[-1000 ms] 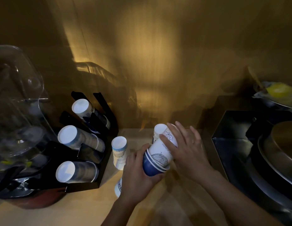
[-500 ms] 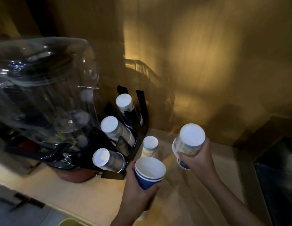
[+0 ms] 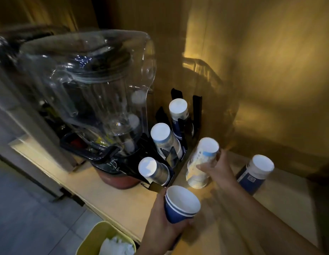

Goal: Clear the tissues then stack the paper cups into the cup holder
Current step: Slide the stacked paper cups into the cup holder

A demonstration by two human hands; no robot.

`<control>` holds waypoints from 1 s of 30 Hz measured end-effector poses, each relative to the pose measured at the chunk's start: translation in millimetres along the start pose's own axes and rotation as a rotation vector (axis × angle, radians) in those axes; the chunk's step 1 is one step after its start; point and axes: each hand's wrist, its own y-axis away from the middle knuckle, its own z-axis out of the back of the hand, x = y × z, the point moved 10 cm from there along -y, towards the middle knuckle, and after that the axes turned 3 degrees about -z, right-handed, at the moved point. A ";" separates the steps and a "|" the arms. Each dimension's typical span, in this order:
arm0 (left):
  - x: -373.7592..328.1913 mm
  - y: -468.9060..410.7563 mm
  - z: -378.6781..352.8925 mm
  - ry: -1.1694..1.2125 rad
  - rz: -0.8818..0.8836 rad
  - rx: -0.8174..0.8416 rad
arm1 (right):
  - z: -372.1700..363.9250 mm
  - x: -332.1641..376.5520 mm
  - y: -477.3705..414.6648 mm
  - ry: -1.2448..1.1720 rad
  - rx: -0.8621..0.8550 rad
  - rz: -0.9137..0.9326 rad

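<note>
My left hand (image 3: pixel 160 223) holds a short stack of blue paper cups (image 3: pixel 180 203), mouths up, above the counter's front edge. My right hand (image 3: pixel 217 168) grips a tall upside-down stack of white cups (image 3: pixel 200 159) that stands on the counter right beside the black cup holder (image 3: pixel 196 107). The holder's three slanted slots each hold cups, bottoms towards me: top (image 3: pixel 178 109), middle (image 3: pixel 162 135), bottom (image 3: pixel 148 166). Another upside-down blue cup stack (image 3: pixel 255 172) stands alone on the counter to the right. White tissues (image 3: pixel 116 245) lie in a yellow-green bin (image 3: pixel 94 234) on the floor.
A blender with a clear plastic cover (image 3: pixel 95 89) and a red base (image 3: pixel 119 181) stands directly left of the holder. The wooden counter (image 3: pixel 270 208) ends in a corner of golden walls behind. Grey floor lies at the lower left.
My right hand has left the blue stack it held standing on the counter at the right and now grips the white stack beside the holder. The view has swung left.
</note>
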 end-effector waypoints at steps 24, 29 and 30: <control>-22.6 -35.3 -98.5 -0.186 -0.061 0.132 | 36.3 39.6 109.6 0.242 0.343 0.296; -30.6 -37.7 -105.2 -0.189 -0.098 0.122 | 49.4 47.7 108.1 0.317 0.232 0.369; -32.0 -38.6 -105.0 -0.177 -0.105 0.120 | 53.4 51.4 106.6 0.322 0.196 0.388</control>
